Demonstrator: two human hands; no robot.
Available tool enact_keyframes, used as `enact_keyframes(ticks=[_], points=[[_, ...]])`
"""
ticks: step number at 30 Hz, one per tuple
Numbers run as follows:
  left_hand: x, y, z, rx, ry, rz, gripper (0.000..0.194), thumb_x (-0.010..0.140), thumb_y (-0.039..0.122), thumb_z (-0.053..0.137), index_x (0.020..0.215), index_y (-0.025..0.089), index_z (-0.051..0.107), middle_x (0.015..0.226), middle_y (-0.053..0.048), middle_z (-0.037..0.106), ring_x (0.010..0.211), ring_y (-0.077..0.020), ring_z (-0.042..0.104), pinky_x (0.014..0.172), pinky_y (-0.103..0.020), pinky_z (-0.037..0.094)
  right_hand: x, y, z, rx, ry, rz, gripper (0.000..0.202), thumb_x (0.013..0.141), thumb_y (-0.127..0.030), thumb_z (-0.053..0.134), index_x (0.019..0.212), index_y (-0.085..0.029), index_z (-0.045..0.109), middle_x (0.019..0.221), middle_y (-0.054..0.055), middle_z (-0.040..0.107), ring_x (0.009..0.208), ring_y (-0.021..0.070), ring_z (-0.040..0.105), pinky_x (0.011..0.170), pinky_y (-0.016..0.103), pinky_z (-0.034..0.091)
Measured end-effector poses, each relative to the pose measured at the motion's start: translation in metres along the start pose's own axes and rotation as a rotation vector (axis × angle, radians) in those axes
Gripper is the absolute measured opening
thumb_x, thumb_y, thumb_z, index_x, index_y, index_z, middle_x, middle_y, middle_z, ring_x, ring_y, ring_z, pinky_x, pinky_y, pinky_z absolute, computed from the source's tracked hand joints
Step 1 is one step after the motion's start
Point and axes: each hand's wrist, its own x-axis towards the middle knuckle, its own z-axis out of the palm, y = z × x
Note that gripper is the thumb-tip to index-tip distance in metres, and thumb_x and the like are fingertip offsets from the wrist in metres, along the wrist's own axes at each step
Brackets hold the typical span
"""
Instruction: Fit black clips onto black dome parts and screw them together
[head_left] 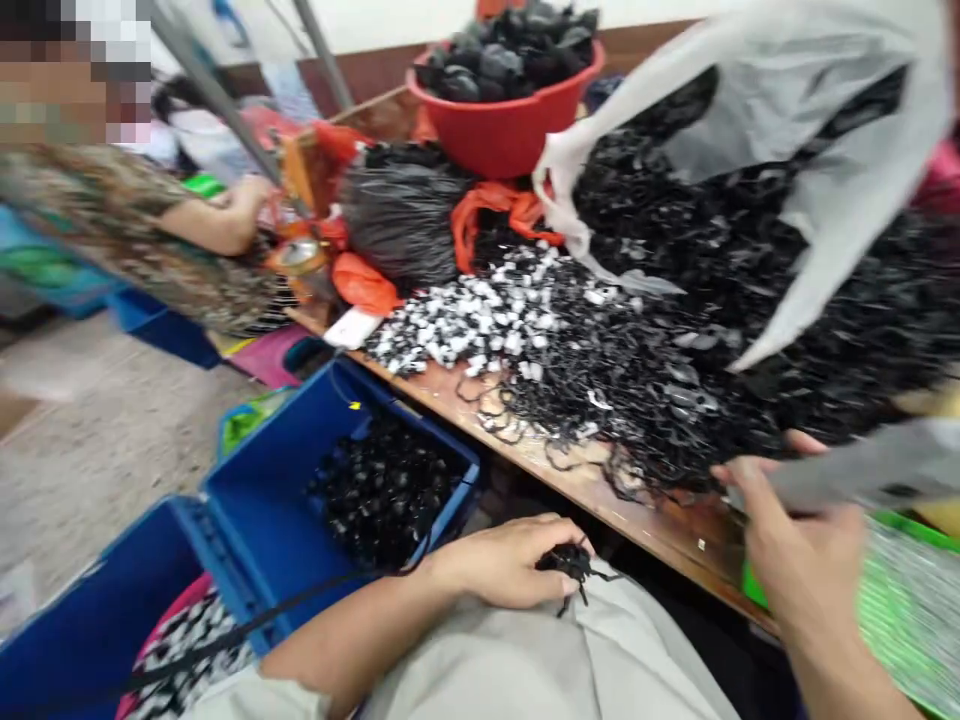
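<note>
My left hand (510,562) rests over my lap, fingers closed around a small bundle of black stringy pieces (568,562). Thin black ends poke out past its fingertips. At the table's right side, my right hand (802,535) is wrapped around a long, flat grey object (874,465); blur hides its exact kind. Just beyond that hand spreads a large heap of black stringy parts (660,370) on the wooden table (555,450). White small pieces (465,325) are mixed into the heap's left end.
A white plastic bag (832,120) lies over the heap. Behind stand a red basin (510,125) and a black bag (401,215). Blue bins (262,460) sit at lower left, a green tray (900,600) at right. Another person (127,220) works at far left.
</note>
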Motion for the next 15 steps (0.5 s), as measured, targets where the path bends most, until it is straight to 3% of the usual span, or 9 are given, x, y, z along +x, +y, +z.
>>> enact_keyframes(ticks=[2,5,7,8,10,11,13,15], points=[[-0.025,-0.022,-0.005,-0.068,0.019,-0.105,0.039,0.078,0.033,0.062,0.116,0.023,0.059,0.101,-0.004,0.064,0.091,-0.0196,0.059,0.080,-0.030,0.049,0.001,0.010,-0.001,-0.038,-0.035,-0.066,0.071,0.056,-0.048,0.086,0.121,-0.036,0.059,0.087,0.013,0.070,0.074,0.0274,0.068,0.087,0.057,0.040],[-0.071,-0.057,-0.017,-0.256,-0.004,-0.350,0.044,0.074,0.041,0.064,0.114,0.024,0.059,0.093,-0.003,0.064,0.071,-0.0165,0.060,0.061,-0.027,0.050,-0.003,0.017,-0.002,-0.051,-0.062,-0.086,0.068,0.060,-0.051,0.082,0.122,-0.039,0.057,0.093,0.014,0.069,0.081,0.0284,0.069,0.085,0.060,0.041],[-0.107,-0.075,-0.033,-0.256,-0.004,-0.535,0.044,0.071,0.041,0.064,0.112,0.025,0.060,0.092,-0.004,0.065,0.061,-0.0165,0.060,0.053,-0.027,0.048,-0.006,0.017,-0.002,-0.067,-0.063,-0.099,0.066,0.061,-0.049,0.081,0.122,-0.041,0.057,0.093,0.014,0.068,0.082,0.0294,0.070,0.084,0.061,0.041],[-0.125,-0.082,-0.043,-0.200,0.064,-0.645,0.045,0.070,0.041,0.063,0.111,0.024,0.061,0.086,-0.004,0.066,0.058,-0.0184,0.061,0.050,-0.029,0.047,-0.007,0.017,-0.002,-0.079,-0.056,-0.108,0.066,0.062,-0.049,0.080,0.123,-0.041,0.056,0.094,0.014,0.068,0.084,0.0303,0.070,0.084,0.062,0.041],[-0.156,-0.093,-0.064,-0.044,0.378,-0.826,0.050,0.068,0.046,0.061,0.111,0.021,0.061,0.088,-0.008,0.069,0.065,-0.0244,0.065,0.057,-0.035,0.051,-0.009,0.015,-0.001,-0.096,-0.050,-0.117,0.068,0.062,-0.050,0.079,0.125,-0.042,0.054,0.097,0.015,0.068,0.091,0.0332,0.069,0.086,0.065,0.039],[-0.168,-0.096,-0.072,-0.005,0.452,-0.850,0.056,0.069,0.047,0.060,0.117,0.019,0.058,0.099,-0.012,0.069,0.077,-0.0279,0.068,0.067,-0.038,0.053,-0.009,0.013,0.000,-0.101,-0.061,-0.120,0.069,0.062,-0.050,0.078,0.126,-0.043,0.053,0.101,0.016,0.068,0.097,0.0343,0.068,0.088,0.066,0.038],[-0.182,-0.097,-0.079,0.084,0.529,-0.851,0.066,0.067,0.047,0.061,0.125,0.016,0.054,0.120,-0.017,0.063,0.105,-0.0335,0.064,0.089,-0.043,0.049,-0.012,0.006,0.003,-0.095,-0.100,-0.135,0.068,0.063,-0.047,0.079,0.125,-0.045,0.051,0.113,0.018,0.065,0.110,0.0338,0.063,0.090,0.067,0.036],[-0.183,-0.092,-0.072,0.150,0.510,-0.820,0.071,0.064,0.048,0.066,0.126,0.016,0.054,0.132,-0.017,0.057,0.124,-0.0355,0.052,0.103,-0.043,0.039,-0.017,-0.004,0.005,-0.011,-0.026,-0.075,0.071,0.055,-0.035,0.087,0.117,-0.044,0.055,0.119,0.018,0.063,0.116,0.0338,0.059,0.090,0.067,0.037]])
